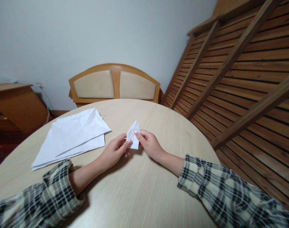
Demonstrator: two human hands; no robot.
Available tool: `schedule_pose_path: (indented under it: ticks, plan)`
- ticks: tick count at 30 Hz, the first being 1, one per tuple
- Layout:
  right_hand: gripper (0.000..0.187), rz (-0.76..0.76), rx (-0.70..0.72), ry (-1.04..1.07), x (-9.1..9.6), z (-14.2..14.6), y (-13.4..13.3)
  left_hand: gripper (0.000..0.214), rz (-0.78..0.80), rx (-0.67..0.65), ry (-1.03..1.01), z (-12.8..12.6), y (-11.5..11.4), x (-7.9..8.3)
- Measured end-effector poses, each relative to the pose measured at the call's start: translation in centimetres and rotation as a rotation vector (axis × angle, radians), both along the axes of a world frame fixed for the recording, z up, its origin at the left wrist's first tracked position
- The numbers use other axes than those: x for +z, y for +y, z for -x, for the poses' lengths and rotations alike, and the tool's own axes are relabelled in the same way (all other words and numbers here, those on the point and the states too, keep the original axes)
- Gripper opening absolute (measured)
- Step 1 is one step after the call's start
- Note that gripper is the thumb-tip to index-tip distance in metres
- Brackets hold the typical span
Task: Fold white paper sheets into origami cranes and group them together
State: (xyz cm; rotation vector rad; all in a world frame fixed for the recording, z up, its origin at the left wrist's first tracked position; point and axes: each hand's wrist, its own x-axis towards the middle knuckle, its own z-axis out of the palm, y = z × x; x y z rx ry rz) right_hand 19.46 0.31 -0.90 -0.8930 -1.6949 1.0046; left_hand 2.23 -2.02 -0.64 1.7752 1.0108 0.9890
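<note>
A small piece of folded white paper (134,141), pointed at the top, is held up between both hands just above the table. My left hand (116,148) pinches its lower left side, thumb in front and fingers behind. On the other edge, my right hand (151,144) grips it with the thumb laid across the front. The fingers behind the paper are partly hidden. Left of my left hand lie several creased white paper sheets (73,133), stacked unevenly.
The round pale wooden table (144,193) carries the papers. Beyond its far edge stands a headboard (117,82) with two cream panels. A slatted wooden frame (241,76) leans along the right. A brown desk (18,104) with a white cable nearby is at the left.
</note>
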Motion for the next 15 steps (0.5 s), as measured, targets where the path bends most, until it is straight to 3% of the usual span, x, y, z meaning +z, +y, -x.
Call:
schedule_pose_path:
  ticks: [3,5,7,12,15]
  plan:
    - [0.026,0.002,-0.029,0.08,-0.12,-0.04,0.19,0.028,-0.007,0.02,-0.012,0.03,0.26,-0.27]
    - [0.033,-0.023,-0.069,0.12,-0.2,-0.03,0.14,0.027,-0.024,0.057,-0.025,0.06,0.41,-0.35]
    - [0.042,-0.066,-0.119,0.095,-0.2,-0.06,-0.02,0.026,-0.042,0.092,-0.037,0.08,0.52,-0.33]
    - [0.029,-0.154,-0.15,0.006,-0.14,-0.19,-0.28,0.027,-0.031,0.127,-0.028,0.01,0.55,-0.07]
    - [0.031,-0.149,-0.154,0.006,-0.23,-0.22,-0.21,0.027,-0.027,0.123,-0.037,-0.06,0.47,0.08]
